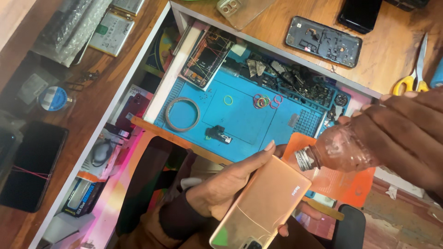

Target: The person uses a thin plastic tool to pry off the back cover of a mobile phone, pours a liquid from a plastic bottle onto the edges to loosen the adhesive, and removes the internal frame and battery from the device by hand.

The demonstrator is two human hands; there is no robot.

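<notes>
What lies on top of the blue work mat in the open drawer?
On the blue mat lie a grey ring, coloured rubber bands, a small black part, a dismantled phone frame and heaps of tiny parts. The left hand and right hand cover its lower right corner.

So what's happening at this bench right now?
A person holds a rose-gold phone, back side up, in the left hand. The right hand tips a small clear plastic bottle so its open threaded neck points at the phone's upper edge. Below lies an open drawer with a blue work mat holding small parts, rubber bands and a tape ring. Another opened phone and yellow-handled scissors rest on the wooden desktop.
</notes>
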